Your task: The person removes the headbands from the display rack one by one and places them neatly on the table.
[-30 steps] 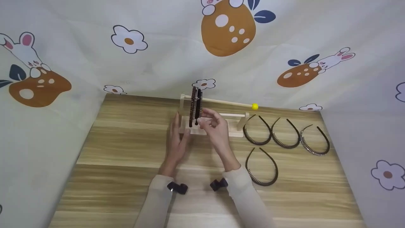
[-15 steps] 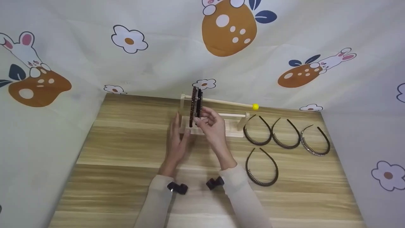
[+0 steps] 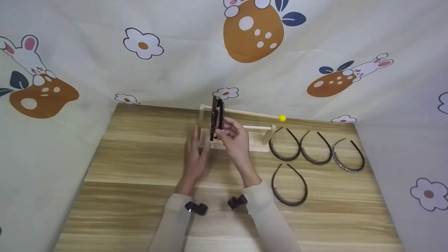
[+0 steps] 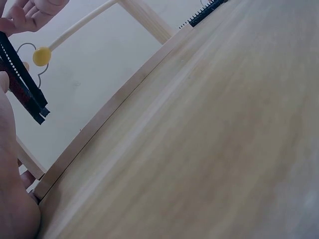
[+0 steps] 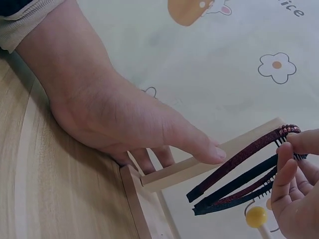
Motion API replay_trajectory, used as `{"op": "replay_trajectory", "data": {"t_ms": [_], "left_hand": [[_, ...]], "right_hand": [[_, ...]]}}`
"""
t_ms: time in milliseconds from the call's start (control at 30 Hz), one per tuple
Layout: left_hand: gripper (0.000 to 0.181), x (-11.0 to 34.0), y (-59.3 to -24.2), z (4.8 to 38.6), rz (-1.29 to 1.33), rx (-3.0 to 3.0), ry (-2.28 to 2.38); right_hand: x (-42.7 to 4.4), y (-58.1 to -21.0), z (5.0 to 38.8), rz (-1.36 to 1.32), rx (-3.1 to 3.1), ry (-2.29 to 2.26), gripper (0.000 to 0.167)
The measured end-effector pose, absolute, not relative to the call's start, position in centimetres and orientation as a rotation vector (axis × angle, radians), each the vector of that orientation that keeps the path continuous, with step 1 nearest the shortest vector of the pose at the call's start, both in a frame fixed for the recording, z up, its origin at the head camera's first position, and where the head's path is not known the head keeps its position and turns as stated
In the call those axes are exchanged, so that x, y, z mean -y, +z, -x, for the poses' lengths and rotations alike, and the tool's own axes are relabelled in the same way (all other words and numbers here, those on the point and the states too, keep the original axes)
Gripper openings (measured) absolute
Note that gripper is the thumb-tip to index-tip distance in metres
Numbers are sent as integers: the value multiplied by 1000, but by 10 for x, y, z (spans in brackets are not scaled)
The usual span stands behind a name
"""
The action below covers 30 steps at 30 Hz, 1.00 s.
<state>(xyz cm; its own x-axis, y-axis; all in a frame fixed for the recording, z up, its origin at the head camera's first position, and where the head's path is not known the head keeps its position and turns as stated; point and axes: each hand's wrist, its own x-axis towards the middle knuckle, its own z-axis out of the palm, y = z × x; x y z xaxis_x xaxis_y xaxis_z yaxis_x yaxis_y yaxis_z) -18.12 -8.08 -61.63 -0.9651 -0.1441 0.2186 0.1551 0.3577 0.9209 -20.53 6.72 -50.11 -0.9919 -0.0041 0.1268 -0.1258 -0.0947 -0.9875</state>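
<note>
My right hand (image 3: 236, 141) pinches a toothed black headband (image 5: 237, 181) at the left part of the wooden rack (image 3: 260, 148). Right beside it, on the left, hangs a dark red beaded headband (image 3: 213, 119); both arch over the upper rod (image 3: 250, 112). In the right wrist view their lower ends stick out, close together but apart. My left hand (image 3: 195, 159) rests with straight fingers against the rack's left end post (image 5: 174, 174). The left wrist view catches only part of the left hand (image 4: 15, 169) and the right fingers (image 4: 35, 15).
A yellow ball (image 3: 282, 118) caps the upper rod's right end. A shorter lower rod (image 3: 257, 127) ends at a post. Several black headbands, one (image 3: 290, 201) nearer me and a glittery one (image 3: 353, 170) farthest right, lie on the wooden table (image 3: 140, 157). A patterned cloth (image 3: 175, 77) stands behind.
My right hand has shifted slightly left with the black headband, towards the dark red one. My left hand has stayed at the rack's end.
</note>
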Motion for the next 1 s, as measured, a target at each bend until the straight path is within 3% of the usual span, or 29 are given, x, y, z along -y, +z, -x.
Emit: {"op": "replay_trajectory", "data": {"t_ms": [1000], "left_hand": [[78, 81, -616, 180, 12, 2366, -1659]], "right_hand": [[-87, -485, 200, -140, 1920, 2253, 41]]}}
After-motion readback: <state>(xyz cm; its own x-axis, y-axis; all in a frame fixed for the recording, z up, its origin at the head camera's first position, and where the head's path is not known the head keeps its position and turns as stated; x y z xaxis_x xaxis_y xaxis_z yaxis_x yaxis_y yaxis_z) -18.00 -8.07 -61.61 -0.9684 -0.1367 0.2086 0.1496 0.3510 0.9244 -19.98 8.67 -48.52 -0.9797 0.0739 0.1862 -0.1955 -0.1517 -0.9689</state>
